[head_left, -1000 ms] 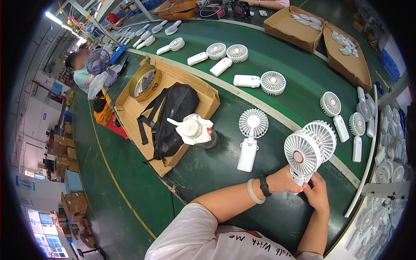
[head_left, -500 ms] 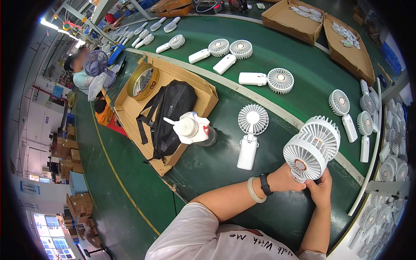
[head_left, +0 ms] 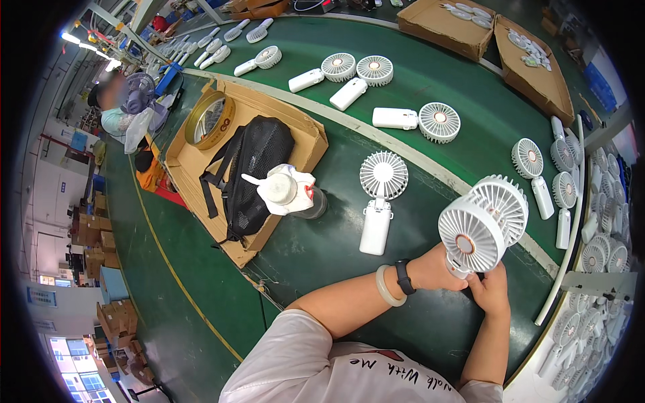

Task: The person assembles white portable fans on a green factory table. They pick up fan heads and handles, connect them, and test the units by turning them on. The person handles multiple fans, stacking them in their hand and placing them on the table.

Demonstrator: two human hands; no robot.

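Observation:
Two white handheld fans are held up together over the right part of the dark green table. My left hand (head_left: pixel 437 270) is closed around the handle of the nearer fan (head_left: pixel 471 238), whose round grille has a copper-coloured centre ring. Just behind it is the head of the second fan (head_left: pixel 502 208), its handle mostly hidden. My right hand (head_left: pixel 493 289) is closed low beside my left one, its thumb at the handles; its grip is partly hidden. Another white fan (head_left: pixel 377 225) lies on the table to the left of my hands, with its ribbed head pointing away.
Several white fans (head_left: pixel 440 122) lie along the green conveyor belt (head_left: pixel 295 114). A cardboard tray (head_left: pixel 309 138) at left holds a black bag (head_left: pixel 262 168) and a gold ring-shaped tin; a cloth-covered bottle (head_left: pixel 285 191) stands beside it. More fans (head_left: pixel 594 258) crowd the far right, beyond a white rail.
My view has shifted slightly, so the table items sit further left. Fans on the belt have moved a little rightward relative to the table. Both hands keep nearly the same hold.

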